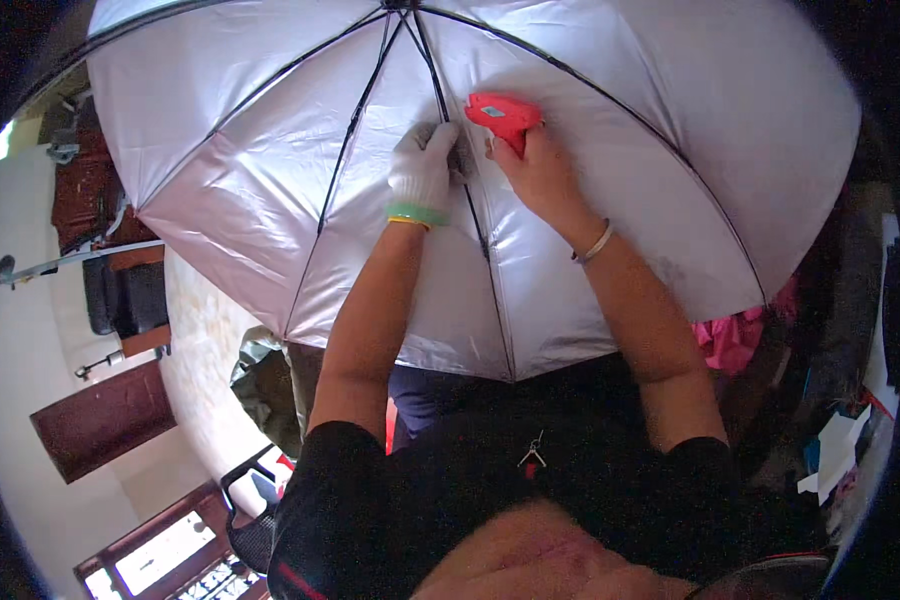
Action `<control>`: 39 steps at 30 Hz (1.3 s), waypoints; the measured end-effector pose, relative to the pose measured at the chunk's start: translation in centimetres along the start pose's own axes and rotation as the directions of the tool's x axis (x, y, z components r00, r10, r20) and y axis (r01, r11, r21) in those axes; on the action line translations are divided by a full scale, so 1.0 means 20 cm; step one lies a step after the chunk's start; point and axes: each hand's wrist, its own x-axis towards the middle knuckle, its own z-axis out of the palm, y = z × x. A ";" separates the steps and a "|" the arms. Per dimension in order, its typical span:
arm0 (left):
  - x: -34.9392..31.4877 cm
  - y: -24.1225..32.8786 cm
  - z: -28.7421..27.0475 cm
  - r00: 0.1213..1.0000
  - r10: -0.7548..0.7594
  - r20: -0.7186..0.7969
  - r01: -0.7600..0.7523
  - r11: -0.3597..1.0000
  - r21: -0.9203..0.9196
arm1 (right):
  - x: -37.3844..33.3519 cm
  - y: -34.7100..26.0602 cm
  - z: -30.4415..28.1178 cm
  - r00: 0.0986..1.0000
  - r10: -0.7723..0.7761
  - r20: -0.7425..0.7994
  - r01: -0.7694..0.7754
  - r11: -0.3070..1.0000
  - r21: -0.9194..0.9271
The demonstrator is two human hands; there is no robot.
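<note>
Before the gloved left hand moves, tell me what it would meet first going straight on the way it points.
The gloved left hand would probably meet the dark umbrella rib first, with the silver canopy behind it; whether hand and rib already touch is unclear.

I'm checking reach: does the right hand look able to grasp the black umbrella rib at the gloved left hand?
Probably not as it stands: the right hand is close, but it grips a red handheld tool. The black umbrella rib itself shows bare below the gloved left hand.
</note>
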 end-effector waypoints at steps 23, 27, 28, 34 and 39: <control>0.07 -0.13 0.02 0.995 -0.046 0.087 0.074 0.929 -0.362 | 0.12 0.13 -0.07 0.794 0.294 0.532 -0.495 0.821 0.284; 0.05 -0.10 0.03 0.998 -0.049 0.049 0.063 0.930 -0.363 | 0.14 0.12 -0.08 0.745 0.338 0.575 -0.561 0.785 0.264; 0.05 -0.09 0.04 0.998 -0.041 0.046 0.056 0.924 -0.377 | 0.15 0.10 -0.09 0.739 0.331 0.587 -0.565 0.779 0.272; 0.10 -0.21 0.06 1.000 -0.005 0.014 0.010 0.895 -0.446 | 0.15 0.06 -0.03 0.753 0.350 0.557 -0.547 0.804 0.234; 0.12 -0.22 0.07 0.999 0.028 0.034 -0.012 0.918 -0.397 | 0.15 0.12 -0.02 0.714 0.372 0.594 -0.545 0.827 0.138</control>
